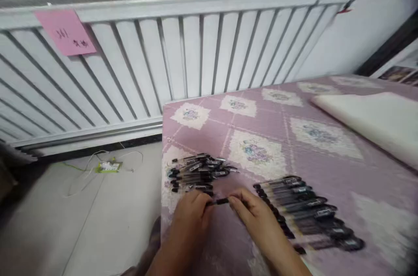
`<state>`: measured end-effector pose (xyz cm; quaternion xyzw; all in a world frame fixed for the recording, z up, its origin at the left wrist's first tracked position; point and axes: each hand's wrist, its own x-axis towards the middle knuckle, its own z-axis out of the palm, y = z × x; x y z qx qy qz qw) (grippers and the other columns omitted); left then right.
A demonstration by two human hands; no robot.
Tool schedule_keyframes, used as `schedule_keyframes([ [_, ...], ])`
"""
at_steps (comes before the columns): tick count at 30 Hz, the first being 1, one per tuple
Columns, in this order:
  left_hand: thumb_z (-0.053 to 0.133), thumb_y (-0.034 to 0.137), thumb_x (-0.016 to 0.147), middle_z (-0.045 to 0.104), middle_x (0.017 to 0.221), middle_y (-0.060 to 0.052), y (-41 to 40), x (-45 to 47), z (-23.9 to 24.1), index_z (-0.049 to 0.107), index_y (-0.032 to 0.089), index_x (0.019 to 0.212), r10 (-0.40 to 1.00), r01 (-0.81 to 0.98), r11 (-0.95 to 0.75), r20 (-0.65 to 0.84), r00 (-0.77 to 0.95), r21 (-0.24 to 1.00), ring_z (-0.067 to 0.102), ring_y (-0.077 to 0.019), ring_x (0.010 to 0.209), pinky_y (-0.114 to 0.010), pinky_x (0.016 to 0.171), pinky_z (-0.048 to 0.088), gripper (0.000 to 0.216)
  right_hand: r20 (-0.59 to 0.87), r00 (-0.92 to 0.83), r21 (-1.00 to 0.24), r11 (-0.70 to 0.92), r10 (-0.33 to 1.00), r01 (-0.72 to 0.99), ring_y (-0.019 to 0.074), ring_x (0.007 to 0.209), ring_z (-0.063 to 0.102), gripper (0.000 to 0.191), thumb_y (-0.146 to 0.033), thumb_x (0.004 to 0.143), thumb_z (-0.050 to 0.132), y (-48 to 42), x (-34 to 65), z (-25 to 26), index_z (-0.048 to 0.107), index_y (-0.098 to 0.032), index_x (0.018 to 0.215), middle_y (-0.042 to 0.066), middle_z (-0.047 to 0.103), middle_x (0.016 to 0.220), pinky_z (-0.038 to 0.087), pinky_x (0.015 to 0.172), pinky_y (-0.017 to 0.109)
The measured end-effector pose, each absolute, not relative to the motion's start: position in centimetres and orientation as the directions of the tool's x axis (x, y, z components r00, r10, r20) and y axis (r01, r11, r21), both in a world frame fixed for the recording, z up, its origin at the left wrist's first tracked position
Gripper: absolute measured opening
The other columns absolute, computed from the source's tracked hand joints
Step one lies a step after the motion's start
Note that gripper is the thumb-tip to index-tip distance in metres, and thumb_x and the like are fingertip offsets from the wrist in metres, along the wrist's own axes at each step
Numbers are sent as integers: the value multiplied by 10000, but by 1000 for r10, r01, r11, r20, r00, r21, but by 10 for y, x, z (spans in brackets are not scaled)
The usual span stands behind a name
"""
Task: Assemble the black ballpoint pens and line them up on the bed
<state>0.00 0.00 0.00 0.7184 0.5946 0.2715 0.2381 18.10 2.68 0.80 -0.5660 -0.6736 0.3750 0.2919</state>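
Observation:
Between my two hands is a dark pen (222, 201), of which only a short stretch with a black end shows. My left hand (192, 213) is closed around one side of it, and my right hand (250, 210) pinches the other end with thumb and fingers. Just beyond my left hand lies a loose pile of black pens (199, 173) with clear barrels. To the right of my right hand, more black pens (307, 206) lie side by side in a slanting row. My fingers hide most of the held pen.
A pink flowered cloth (205, 136) covers the table, whose left edge drops to a tiled floor (111, 223). On the floor lies a power strip (109, 166) with cords. A white radiator (202, 54) with a pink note (65, 32) stands behind. A white folded sheet (375, 119) lies at right.

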Motion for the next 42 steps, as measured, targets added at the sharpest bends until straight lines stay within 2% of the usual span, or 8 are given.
schedule_keyframes([
  [5,516,103,839,618,894,-22,3,1,-1,603,202,876,985,732,-171,100,141,659,545,-208,877,-340,774,415,137,42,-193,-808,147,980,571,161,658,546,277,-394,882,436,28,175,7,558,-213,713,-12,559,667,402,620,245],
  [10,523,93,826,615,888,-24,3,0,0,609,206,870,988,736,-156,93,126,659,545,-202,864,-329,770,417,149,23,-189,-873,111,982,474,169,767,596,206,-376,860,488,28,177,4,587,-221,953,11,643,843,444,678,241],
  [13,515,87,826,615,869,-24,4,0,0,611,205,862,986,741,-169,103,134,650,544,-201,851,-329,768,415,156,14,-232,-849,134,973,511,158,703,577,180,-355,874,467,27,177,6,579,-221,828,-6,615,743,430,634,232],
  [20,515,91,827,614,871,-26,3,0,-2,605,199,853,981,747,-195,119,155,635,542,-206,861,-335,768,410,143,105,-197,-723,211,975,657,151,585,501,365,-415,908,387,25,173,4,416,-223,598,-24,492,589,366,558,248],
  [27,512,92,830,621,891,-23,5,-1,0,608,207,869,983,732,-184,119,140,656,542,-204,871,-344,784,410,155,15,-237,-856,135,971,499,154,709,563,185,-372,889,450,26,177,7,554,-219,870,-6,603,768,422,628,231],
  [35,512,93,828,617,877,-25,4,0,-4,601,203,864,978,741,-210,135,161,638,540,-206,864,-347,773,409,147,81,-198,-760,189,977,622,149,601,506,338,-391,902,404,25,173,8,453,-218,615,-26,501,601,373,561,239],
  [40,515,88,827,620,880,-23,4,0,-2,604,204,858,979,742,-203,140,147,639,539,-207,867,-352,778,406,149,32,-210,-840,141,977,525,149,677,549,213,-384,893,441,25,176,9,557,-219,823,-17,580,724,418,613,229],
  [42,519,83,825,621,880,-23,4,-1,-1,607,203,855,980,743,-197,131,147,639,538,-207,867,-355,780,406,152,11,-223,-852,126,975,509,147,680,554,187,-370,880,464,25,176,10,564,-218,837,-16,592,737,423,613,224],
])
